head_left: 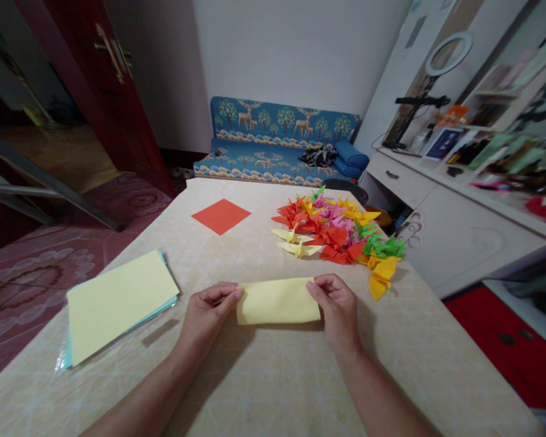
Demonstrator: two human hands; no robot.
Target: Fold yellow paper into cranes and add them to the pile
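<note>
Between my two hands a yellow sheet of paper (278,302), folded into a rectangle, is held up just above the table. My left hand (212,309) pinches its upper left corner with thumb and fingers. At the upper right corner my right hand (339,303) grips it the same way. Beyond the right hand lies a cluster of folded paper cranes (332,224) in red, pink, orange, green and yellow. A flat red paper square (221,216) rests farther back on the left.
A stack of yellow and blue-green paper sheets (122,303) on a clear plastic sleeve lies at the left of the table (273,388). Behind the table stands a blue patterned sofa (264,161). To the right is a white dresser (464,212) with a ring light (449,54).
</note>
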